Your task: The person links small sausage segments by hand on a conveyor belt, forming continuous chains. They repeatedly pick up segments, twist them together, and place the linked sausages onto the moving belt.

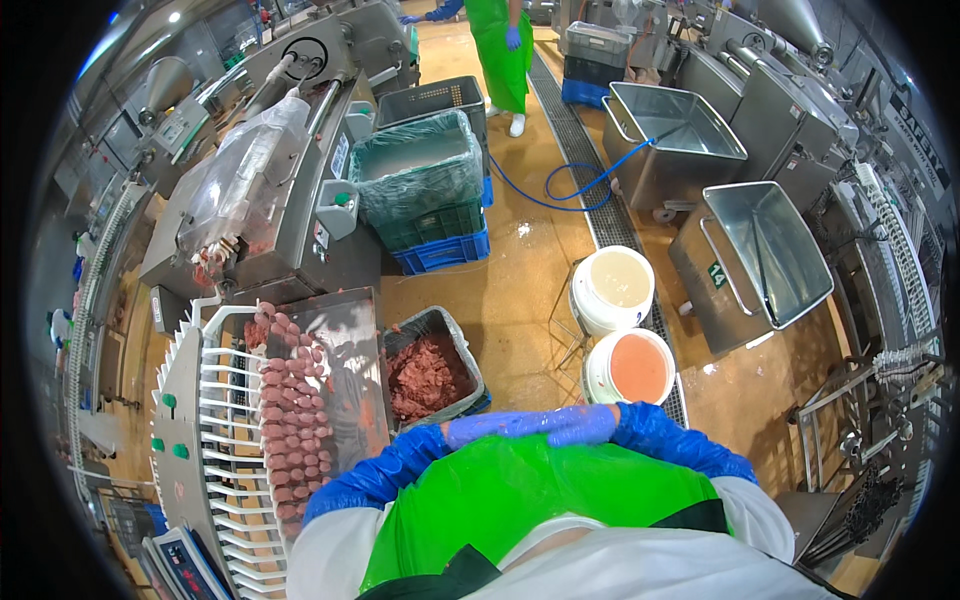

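Observation:
My left hand (487, 428) and my right hand (588, 426), both in purple-blue gloves, lie one over the other in front of my bright green apron (540, 490). Their fingers look stretched flat, and I see nothing held in them; the overlap hides part of the fingers. Blue sleeves cover both forearms. Just beyond my left hand stands a lined bin of minced meat (428, 375). To its left, strings of pink linked sausages (295, 420) hang along a row of white hooks (230, 430), beside a steel tray (345, 375).
A steel machine (250, 200) stands beyond the hooks. Two white buckets (622, 335) hold pale and orange-pink contents. Two steel tubs (755, 260) stand right, near a floor drain and blue hose (560, 205). Lined green crates (420, 180) and a co-worker (503, 50) are farther off.

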